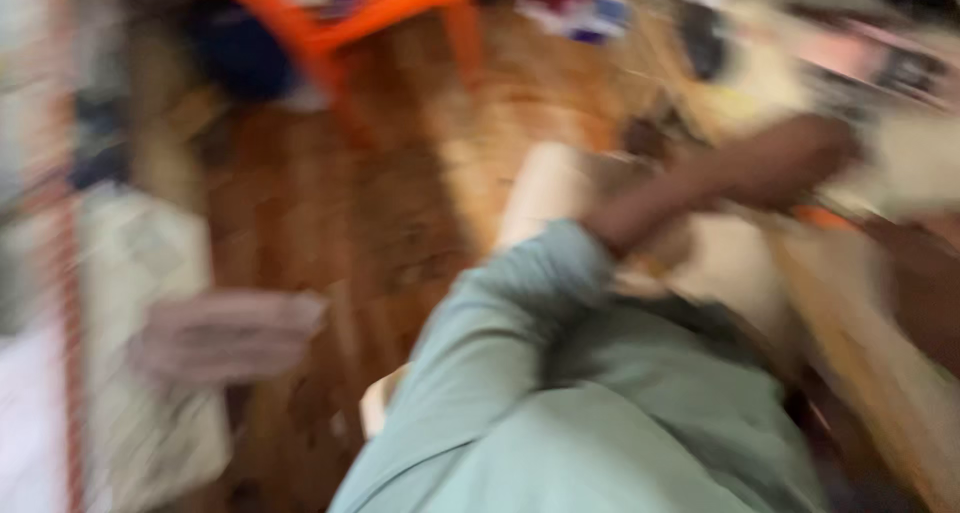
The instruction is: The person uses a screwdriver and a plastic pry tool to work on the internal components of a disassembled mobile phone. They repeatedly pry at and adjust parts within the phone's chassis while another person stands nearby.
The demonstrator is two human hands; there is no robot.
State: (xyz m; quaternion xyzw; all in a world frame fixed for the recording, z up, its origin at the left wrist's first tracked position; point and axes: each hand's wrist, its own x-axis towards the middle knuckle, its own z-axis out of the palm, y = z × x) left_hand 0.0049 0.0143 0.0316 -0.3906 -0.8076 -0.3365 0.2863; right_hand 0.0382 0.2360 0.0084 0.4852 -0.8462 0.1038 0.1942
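The blurred left hand (pixel 225 335), fingers apparently spread and empty, hovers at lower left above the brown wooden floor (pixel 330 203). The right hand (pixel 800 158), on a pale-green-sleeved arm (pixel 520 323), reaches upper right; its grip cannot be told. It may knock the clutter there.

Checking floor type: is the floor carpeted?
No, the floor shows bare reddish-brown wood planks, blurred, with an orange chair standing on it.

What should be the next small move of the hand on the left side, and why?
Probably hold the hands still first. The picture is heavily blurred: the left hand hovers open over a pale sheet beside the wooden floor, seemingly holding nothing. The right hand is hidden past the extended arm, so any grasp now would be a guess.
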